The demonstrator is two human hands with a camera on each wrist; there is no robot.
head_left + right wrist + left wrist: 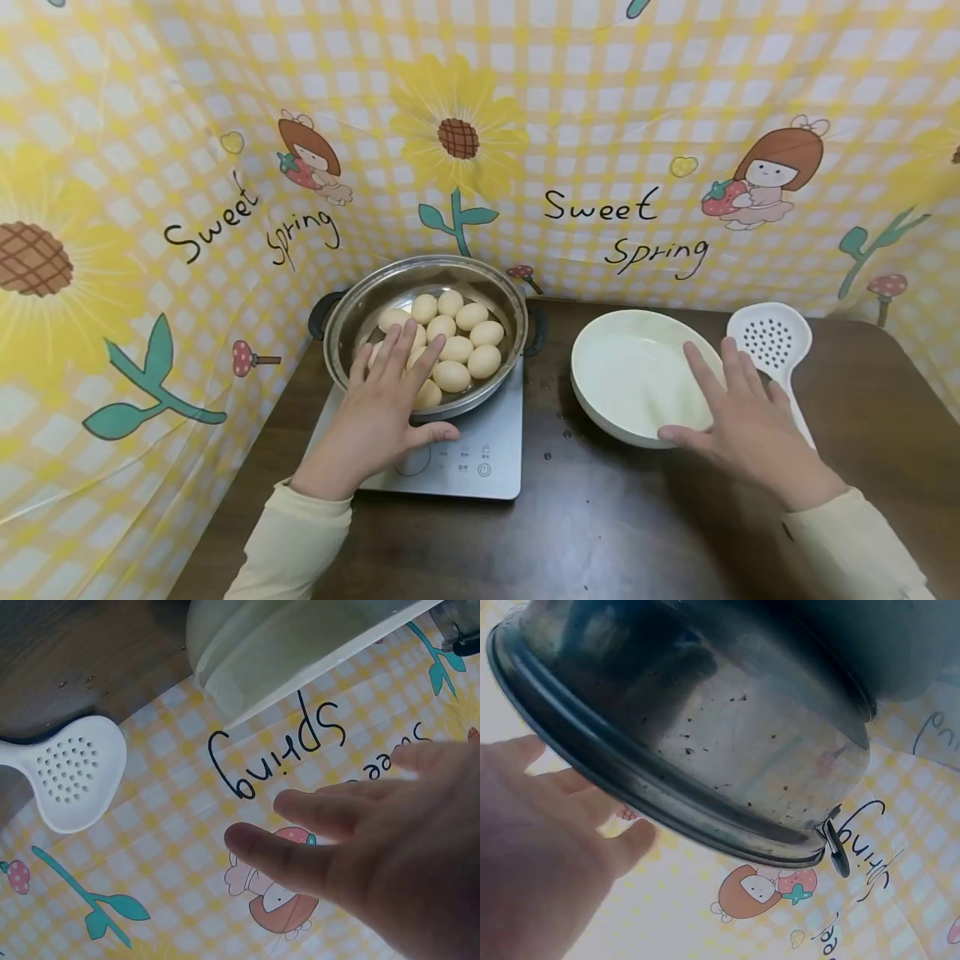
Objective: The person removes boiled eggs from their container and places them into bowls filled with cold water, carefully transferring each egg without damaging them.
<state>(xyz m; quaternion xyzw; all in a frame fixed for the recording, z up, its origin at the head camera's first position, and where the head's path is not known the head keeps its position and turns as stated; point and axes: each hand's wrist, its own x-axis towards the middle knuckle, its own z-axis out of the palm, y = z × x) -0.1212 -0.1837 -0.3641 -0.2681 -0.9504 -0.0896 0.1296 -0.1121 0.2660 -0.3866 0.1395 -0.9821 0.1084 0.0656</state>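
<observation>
A wide stainless steel pot (357, 329) with dark side handles stands on a white induction cooktop (498, 442). Several pale eggs (452, 376) lie inside it. Over the pot's near left side my left hand (372, 421) is spread, fingers straight, overlapping some eggs in the head view; the left wrist view shows it beside the pot's rim with nothing in its grasp. To the right is a pale green bowl (630, 375) with nothing in it. My right hand (753, 429), fingers extended and holding nothing, reaches over the bowl's right edge.
A white slotted skimmer (771, 333) lies on the brown table (600, 525) beyond my right hand, handle toward me. Small water drops dot the wood between cooktop and bowl. A yellow checked cloth (585, 125) hangs behind and at the sides.
</observation>
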